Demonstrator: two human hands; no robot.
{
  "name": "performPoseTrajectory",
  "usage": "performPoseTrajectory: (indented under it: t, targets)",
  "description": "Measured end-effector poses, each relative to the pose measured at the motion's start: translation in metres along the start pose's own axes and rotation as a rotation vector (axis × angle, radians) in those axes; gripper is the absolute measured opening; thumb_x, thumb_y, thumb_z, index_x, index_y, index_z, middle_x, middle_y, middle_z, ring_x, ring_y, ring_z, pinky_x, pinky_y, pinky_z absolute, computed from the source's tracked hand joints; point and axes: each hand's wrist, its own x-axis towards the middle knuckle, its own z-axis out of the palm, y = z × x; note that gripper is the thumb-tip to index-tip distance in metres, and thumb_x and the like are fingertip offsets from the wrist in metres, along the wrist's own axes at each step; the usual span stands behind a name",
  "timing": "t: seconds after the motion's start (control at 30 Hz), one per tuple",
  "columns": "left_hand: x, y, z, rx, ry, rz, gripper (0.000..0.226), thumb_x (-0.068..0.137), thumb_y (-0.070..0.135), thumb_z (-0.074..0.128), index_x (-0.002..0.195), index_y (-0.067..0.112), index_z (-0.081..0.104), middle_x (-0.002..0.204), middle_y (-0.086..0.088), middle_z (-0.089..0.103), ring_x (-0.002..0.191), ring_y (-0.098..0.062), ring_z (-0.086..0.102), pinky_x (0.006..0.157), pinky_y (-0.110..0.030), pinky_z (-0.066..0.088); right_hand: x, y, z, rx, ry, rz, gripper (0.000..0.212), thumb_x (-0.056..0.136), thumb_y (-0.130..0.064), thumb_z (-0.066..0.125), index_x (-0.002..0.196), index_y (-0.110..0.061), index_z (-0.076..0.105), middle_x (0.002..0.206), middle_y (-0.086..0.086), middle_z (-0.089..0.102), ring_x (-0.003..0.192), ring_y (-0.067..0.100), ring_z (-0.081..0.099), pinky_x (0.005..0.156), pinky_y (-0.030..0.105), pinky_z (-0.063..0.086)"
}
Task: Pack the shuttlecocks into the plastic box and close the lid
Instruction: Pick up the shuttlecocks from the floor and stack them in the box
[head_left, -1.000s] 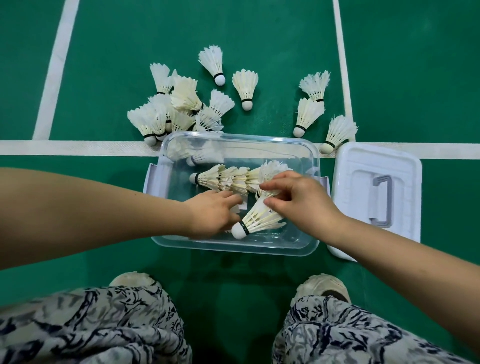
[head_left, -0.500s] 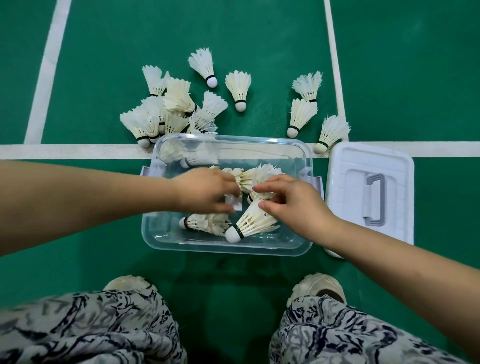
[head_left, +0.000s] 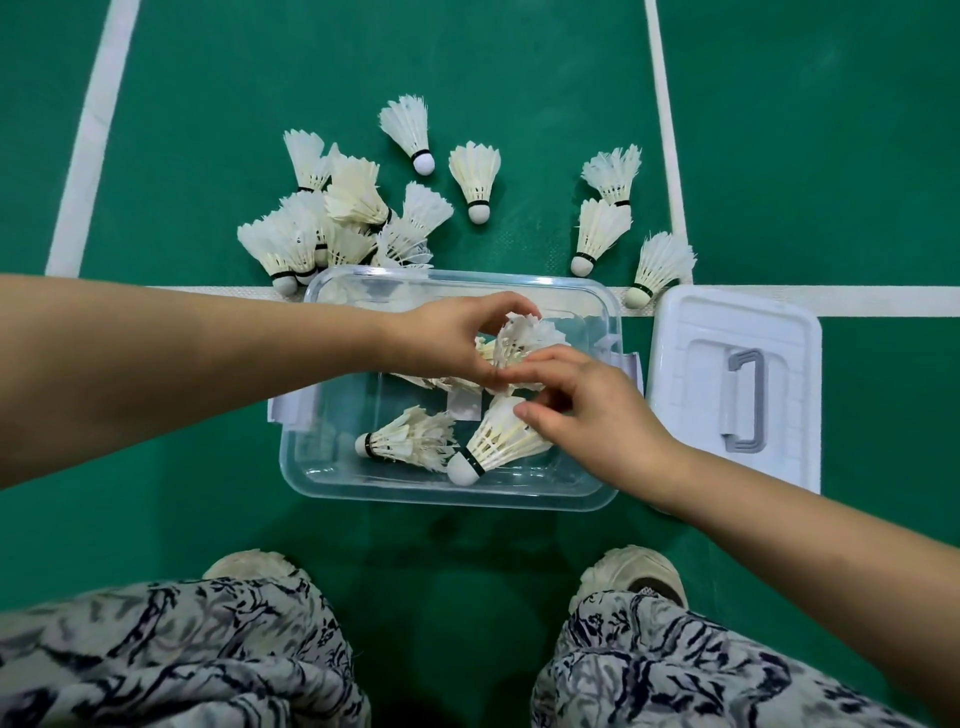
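Note:
A clear plastic box (head_left: 332, 470) stands open on the green floor in front of me. Inside lie a shuttlecock on its side (head_left: 405, 441) and a stacked row of shuttlecocks (head_left: 524, 340). My left hand (head_left: 447, 335) grips the feathered end of that stacked row over the box. My right hand (head_left: 592, 410) holds the skirt of another shuttlecock (head_left: 493, 441), whose cork points at the box's near wall. A pile of loose shuttlecocks (head_left: 337, 218) lies beyond the box, with several more (head_left: 602, 228) at the back right. The white lid (head_left: 691, 332) lies flat to the right.
White court lines (head_left: 670, 156) cross the green floor behind the box and run away from me on both sides. My two shoes (head_left: 628, 571) and patterned trouser legs (head_left: 166, 660) are just below the box.
My left hand has moved from the box's near side up to the stacked row and taken hold of its feather end. A shuttlecock now lies uncovered at the box's front. My right hand barely shifted.

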Motion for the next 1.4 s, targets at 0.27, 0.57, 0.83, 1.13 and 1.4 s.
performPoseTrajectory:
  t: [0.27,0.57,0.83,1.13,1.4]
  targets:
    - [-0.005,-0.006,0.002,-0.139,0.113,-0.001,0.055,0.071,0.015,0.077,0.112,0.026,0.043,0.087,0.011,0.054,0.075,-0.003,0.053,0.076,-0.021,0.046,-0.005,0.005,-0.005,0.145,0.073,-0.041,0.032,0.082,-0.005,0.064,0.106,-0.027,0.063,0.099,-0.015,0.049,0.074,0.009,0.06,0.073,0.014,0.047]
    - [-0.02,-0.013,0.013,0.01,0.09,-0.06,0.062,0.072,0.018,0.075,0.123,0.023,0.041,0.105,0.002,0.059,0.091,-0.015,0.058,0.083,-0.025,0.046,-0.005,0.011,-0.041,0.445,0.288,-0.046,0.037,0.077,0.003,0.063,0.091,-0.032,0.062,0.091,-0.001,0.055,0.061,0.008,0.053,0.06,0.021,0.052]
    - [-0.022,-0.032,0.044,0.383,-0.088,-0.014,0.065,0.077,0.028,0.068,0.132,0.02,0.034,0.116,-0.009,0.059,0.103,-0.027,0.055,0.084,-0.032,0.044,0.005,0.012,-0.064,0.405,0.444,-0.067,0.041,0.079,0.007,0.057,0.088,-0.033,0.061,0.088,-0.005,0.056,0.056,0.001,0.044,0.06,0.012,0.042]
    - [-0.024,-0.051,0.054,0.692,-0.223,0.027,0.069,0.084,0.038,0.056,0.141,0.024,0.021,0.129,-0.008,0.049,0.117,-0.027,0.043,0.097,-0.034,0.036,0.002,0.014,-0.034,0.146,0.353,-0.102,0.035,0.077,-0.003,0.061,0.085,-0.037,0.06,0.087,-0.017,0.053,0.065,0.005,0.052,0.066,0.014,0.044]
    - [-0.022,-0.05,0.058,0.601,-0.238,-0.003,0.082,0.082,0.043,0.059,0.145,0.021,0.012,0.144,-0.007,0.03,0.13,-0.025,0.031,0.109,-0.033,0.029,-0.001,0.011,-0.01,-0.138,0.177,-0.133,0.028,0.081,-0.008,0.054,0.102,-0.023,0.065,0.093,-0.011,0.051,0.07,-0.001,0.051,0.072,0.024,0.044]
